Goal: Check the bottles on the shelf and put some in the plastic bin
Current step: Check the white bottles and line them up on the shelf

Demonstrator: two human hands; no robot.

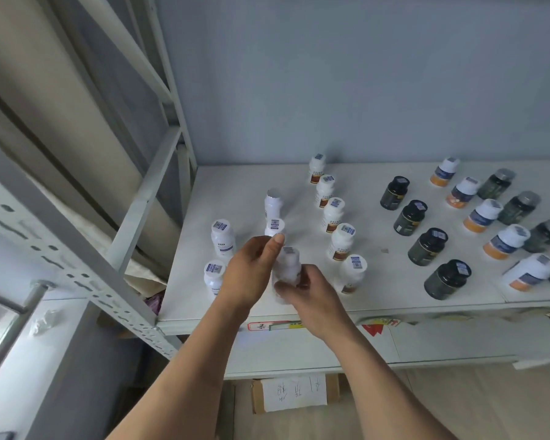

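Note:
My right hand (pixel 311 298) grips a white bottle (pixel 287 268) from below, above the front of the white shelf (pixel 394 287). My left hand (pixel 251 268) pinches the top of another white bottle (pixel 275 227) just behind it. More white bottles stand to the left (pixel 222 238) and in a row with brown-banded labels (pixel 340 239). Dark bottles (pixel 427 246) and white bottles with orange bands (pixel 507 241) stand in rows on the right. No plastic bin is in view.
A grey metal shelving upright (pixel 86 271) runs diagonally at the left. A cardboard box with a paper note (pixel 294 392) sits below the shelf. The wall (pixel 362 90) closes the back of the shelf.

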